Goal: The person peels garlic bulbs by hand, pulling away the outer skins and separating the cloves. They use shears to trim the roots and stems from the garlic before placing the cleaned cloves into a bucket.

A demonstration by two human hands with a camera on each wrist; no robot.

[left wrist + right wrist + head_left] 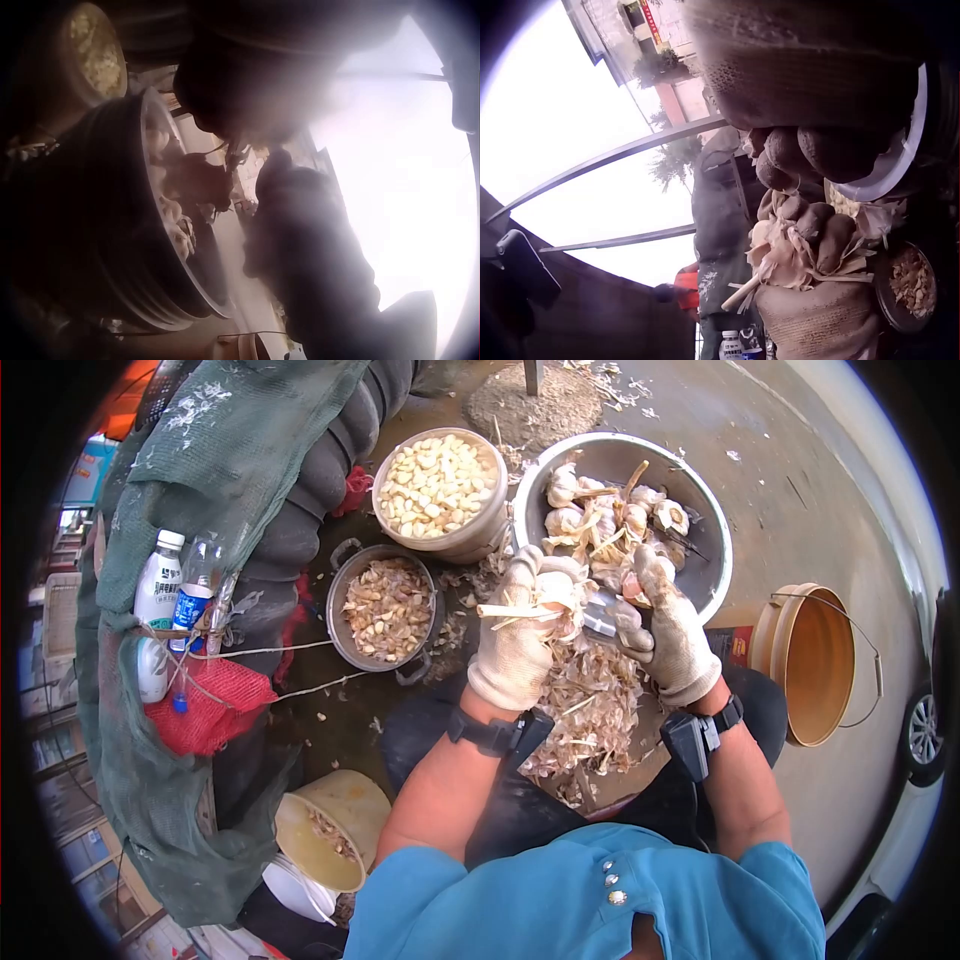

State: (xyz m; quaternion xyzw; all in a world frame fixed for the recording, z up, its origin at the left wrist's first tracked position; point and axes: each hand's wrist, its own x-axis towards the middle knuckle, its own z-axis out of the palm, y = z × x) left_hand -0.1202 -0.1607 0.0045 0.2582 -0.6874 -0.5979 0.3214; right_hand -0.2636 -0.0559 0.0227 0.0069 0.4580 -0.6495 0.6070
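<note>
Your left hand (508,660) pinches the garlic bulb (556,596), its stalk (505,612) pointing left, away from your right hand (678,635), whose fingers bend near its opposite side; whether they pinch anything, you can't tell. Papery skins (600,705) lie below; the metal bowl (727,540) sits beyond.

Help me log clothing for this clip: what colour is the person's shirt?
The shirt is blue, showing best in the head view.
</note>
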